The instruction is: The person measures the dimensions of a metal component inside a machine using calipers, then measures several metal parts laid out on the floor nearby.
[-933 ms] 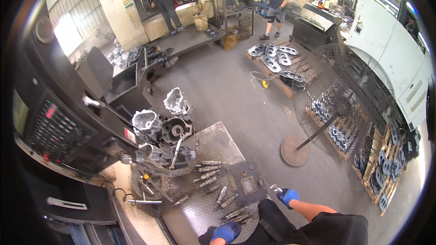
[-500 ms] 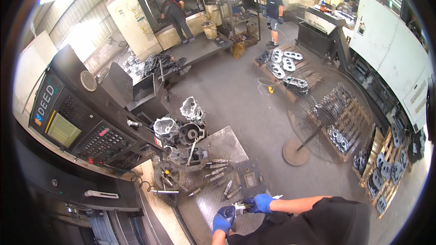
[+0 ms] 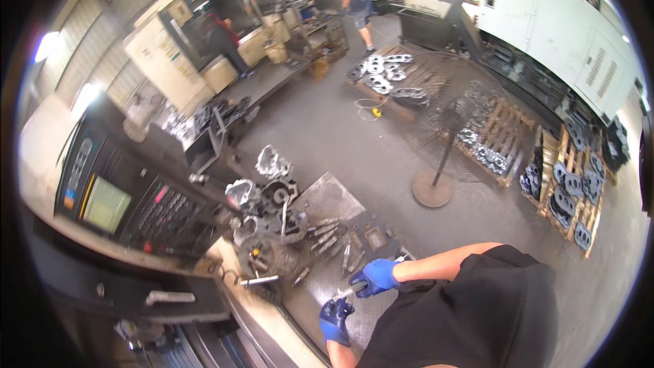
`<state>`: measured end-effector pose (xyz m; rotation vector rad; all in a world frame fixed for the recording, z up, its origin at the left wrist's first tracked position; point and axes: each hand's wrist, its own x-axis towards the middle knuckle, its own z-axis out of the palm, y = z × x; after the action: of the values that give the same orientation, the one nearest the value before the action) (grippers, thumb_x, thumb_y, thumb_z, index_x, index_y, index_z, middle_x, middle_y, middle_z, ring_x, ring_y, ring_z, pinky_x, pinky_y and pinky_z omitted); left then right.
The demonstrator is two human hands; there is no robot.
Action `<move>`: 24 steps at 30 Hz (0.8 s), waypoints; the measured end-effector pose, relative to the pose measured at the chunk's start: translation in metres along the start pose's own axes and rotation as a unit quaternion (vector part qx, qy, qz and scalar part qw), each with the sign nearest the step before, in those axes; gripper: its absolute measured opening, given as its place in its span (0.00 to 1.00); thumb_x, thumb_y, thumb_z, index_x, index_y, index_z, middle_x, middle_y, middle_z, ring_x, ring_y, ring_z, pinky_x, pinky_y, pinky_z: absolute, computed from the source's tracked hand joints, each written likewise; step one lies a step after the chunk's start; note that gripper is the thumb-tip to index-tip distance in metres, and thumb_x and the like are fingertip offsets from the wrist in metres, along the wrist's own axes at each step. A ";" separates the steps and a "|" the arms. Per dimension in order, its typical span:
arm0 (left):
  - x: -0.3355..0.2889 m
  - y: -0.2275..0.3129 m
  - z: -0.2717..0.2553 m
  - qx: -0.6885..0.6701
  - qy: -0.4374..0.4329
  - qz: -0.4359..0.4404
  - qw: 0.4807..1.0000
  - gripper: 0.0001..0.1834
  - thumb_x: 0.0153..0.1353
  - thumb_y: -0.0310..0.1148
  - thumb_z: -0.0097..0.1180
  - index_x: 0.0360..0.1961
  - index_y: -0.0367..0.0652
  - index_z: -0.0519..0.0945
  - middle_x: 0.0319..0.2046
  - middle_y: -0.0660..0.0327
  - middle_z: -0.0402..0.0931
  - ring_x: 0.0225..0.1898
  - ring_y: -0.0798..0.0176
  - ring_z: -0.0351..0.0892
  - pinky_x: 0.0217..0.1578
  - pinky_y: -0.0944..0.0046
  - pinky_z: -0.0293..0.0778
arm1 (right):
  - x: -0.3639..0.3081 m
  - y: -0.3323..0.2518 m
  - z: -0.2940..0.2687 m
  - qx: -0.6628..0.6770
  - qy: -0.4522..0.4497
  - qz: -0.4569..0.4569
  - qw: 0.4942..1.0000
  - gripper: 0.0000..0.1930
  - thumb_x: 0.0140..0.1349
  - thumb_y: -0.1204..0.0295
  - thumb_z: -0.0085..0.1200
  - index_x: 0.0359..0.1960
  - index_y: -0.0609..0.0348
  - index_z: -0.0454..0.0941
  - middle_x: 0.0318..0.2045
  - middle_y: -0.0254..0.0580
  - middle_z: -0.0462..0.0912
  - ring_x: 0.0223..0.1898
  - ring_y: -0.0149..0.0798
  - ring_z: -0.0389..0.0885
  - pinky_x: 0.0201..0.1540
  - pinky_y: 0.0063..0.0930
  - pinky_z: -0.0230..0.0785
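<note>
My right hand (image 3: 376,277), in a blue glove, is closed around a slim metal tool (image 3: 351,291); its exact kind is too small to tell. A pale rod end (image 3: 407,255) sticks out past the right wrist. Lower down, my left hand (image 3: 335,320), gloved too, has its fingers curled at the tool's near end. Both hands are over a metal-topped bench (image 3: 332,197). Several slim rod-shaped metal tools (image 3: 325,237) lie on it beyond my hands, next to a square metal plate with an opening (image 3: 375,238).
Cast metal housings (image 3: 276,194) stand at the bench's far left, beside a machine control panel (image 3: 109,197). A floor fan (image 3: 433,187) stands to the right, near pallets of flat metal castings (image 3: 572,191). Two people are farther off, one walking (image 3: 355,0), one bent at a machine (image 3: 221,41).
The view has swung, so the room sits differently. My right hand has tilted the tool, and its near end points down toward my left hand. The far walking person has turned away.
</note>
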<state>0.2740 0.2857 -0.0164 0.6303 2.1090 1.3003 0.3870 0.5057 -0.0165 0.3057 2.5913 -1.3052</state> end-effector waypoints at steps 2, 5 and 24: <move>-0.025 -0.005 -0.024 0.044 0.031 0.046 0.997 0.09 0.71 0.29 0.59 0.43 0.32 0.82 0.25 0.59 0.81 0.25 0.66 0.80 0.31 0.64 0.80 | 0.001 -0.025 0.018 0.003 -0.023 -0.003 1.000 0.29 0.61 0.47 0.63 0.61 0.42 0.80 0.49 0.53 0.87 0.49 0.59 0.85 0.51 0.49 0.77; -0.080 0.004 -0.062 -0.060 0.074 -0.047 0.994 0.09 0.72 0.30 0.59 0.44 0.33 0.82 0.25 0.60 0.80 0.24 0.67 0.80 0.30 0.65 0.79 | -0.002 -0.086 0.045 -0.021 -0.063 -0.029 0.997 0.28 0.63 0.45 0.61 0.61 0.42 0.81 0.50 0.53 0.86 0.50 0.59 0.84 0.52 0.49 0.77; -0.296 -0.139 -0.191 -0.264 0.311 -0.174 0.896 0.17 0.70 0.34 0.63 0.55 0.35 0.82 0.30 0.65 0.81 0.28 0.72 0.77 0.29 0.67 0.75 | 0.079 -0.277 0.246 -0.101 -0.297 -0.238 0.919 0.26 0.63 0.51 0.63 0.61 0.43 0.81 0.45 0.54 0.87 0.46 0.59 0.86 0.50 0.46 0.78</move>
<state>0.3442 -0.0862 -0.0074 -0.4374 2.0301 1.9085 0.2594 0.1524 0.0288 -0.6948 2.2839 -1.0171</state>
